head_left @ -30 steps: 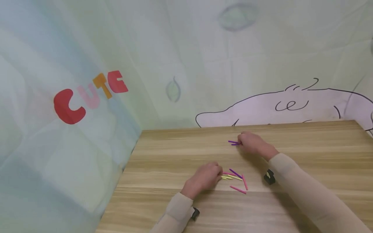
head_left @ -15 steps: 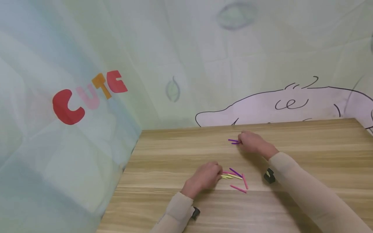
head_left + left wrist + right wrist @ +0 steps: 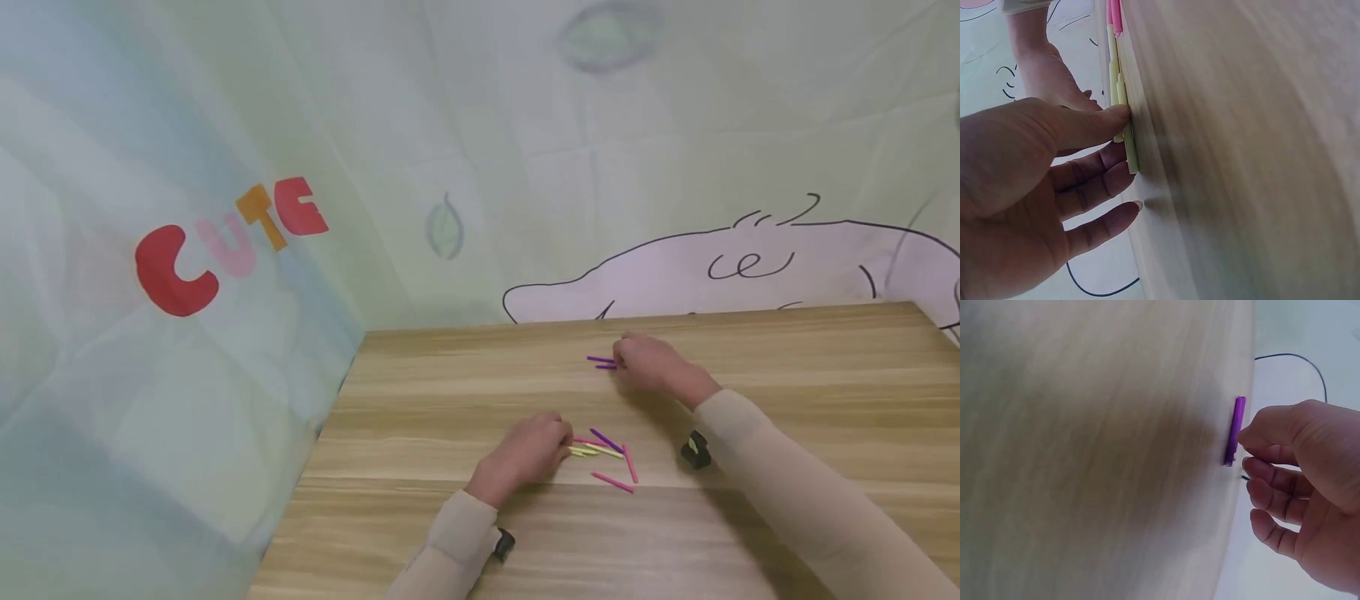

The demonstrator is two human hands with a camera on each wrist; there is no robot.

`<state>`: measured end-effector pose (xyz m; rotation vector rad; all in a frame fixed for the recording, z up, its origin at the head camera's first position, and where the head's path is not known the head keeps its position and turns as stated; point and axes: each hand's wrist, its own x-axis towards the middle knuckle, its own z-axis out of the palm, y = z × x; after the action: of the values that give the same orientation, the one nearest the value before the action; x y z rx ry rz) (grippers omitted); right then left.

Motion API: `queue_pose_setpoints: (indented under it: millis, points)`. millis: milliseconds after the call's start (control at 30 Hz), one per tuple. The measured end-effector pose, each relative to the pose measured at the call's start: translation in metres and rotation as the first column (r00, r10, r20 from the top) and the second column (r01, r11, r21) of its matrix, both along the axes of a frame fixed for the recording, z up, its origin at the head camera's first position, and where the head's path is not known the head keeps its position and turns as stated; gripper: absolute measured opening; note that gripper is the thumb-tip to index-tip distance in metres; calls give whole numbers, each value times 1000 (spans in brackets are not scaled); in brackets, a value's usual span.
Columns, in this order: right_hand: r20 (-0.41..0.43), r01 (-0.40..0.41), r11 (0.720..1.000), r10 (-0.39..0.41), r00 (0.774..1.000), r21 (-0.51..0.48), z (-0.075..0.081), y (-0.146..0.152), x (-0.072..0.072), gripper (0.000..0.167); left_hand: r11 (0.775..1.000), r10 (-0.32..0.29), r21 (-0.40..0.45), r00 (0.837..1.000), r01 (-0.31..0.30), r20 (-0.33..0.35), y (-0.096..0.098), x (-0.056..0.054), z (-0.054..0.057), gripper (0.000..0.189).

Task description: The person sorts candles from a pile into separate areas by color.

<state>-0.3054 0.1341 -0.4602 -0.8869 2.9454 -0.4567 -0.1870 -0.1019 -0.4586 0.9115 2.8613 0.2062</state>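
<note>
My left hand (image 3: 528, 450) is low over the table, at the left end of a small group of thin coloured sticks. In the left wrist view its thumb and forefinger pinch a yellow stick (image 3: 1131, 150), while the lower fingers stay apart. More yellow sticks (image 3: 604, 451) and a slanting purple stick (image 3: 606, 441) lie to its right. Farther back, my right hand (image 3: 648, 362) has its thumb and forefinger at purple sticks (image 3: 600, 359), whose ends stick out to the left. The right wrist view shows the thumb tip against a purple stick (image 3: 1236, 428); the forefinger's contact is hidden.
Two pink sticks, one slanting (image 3: 613, 482) and one steeper (image 3: 630, 463), lie at the right of the group. The wooden table (image 3: 420, 392) ends at a printed cloth backdrop (image 3: 450, 150). Each wrist carries a black camera mount (image 3: 696, 450).
Both hands and the sticks keep their places on the table. Only the head view has shifted very slightly, so the scene sits a little higher.
</note>
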Motion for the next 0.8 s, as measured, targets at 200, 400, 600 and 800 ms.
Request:
queue_pose_setpoints:
  millis: [200,400,600,800]
  points:
    - [-16,-7,1000,7,1000,-9,8,-2,11,4,1000,12,-1,1000,-12,18,0,1,2,9]
    - [-39,-35,999,34,999,-22,9,-3,23,4,1000,15,4,1000,-15,14,1,2,2,9]
    - [-76,-64,998,62,995,-24,9,-2,35,6,1000,20,1,1000,-20,21,1,1,0,8]
    - [-79,-81,996,78,994,-33,11,-4,50,4,1000,21,-5,1000,-21,15,2,1,2,9]
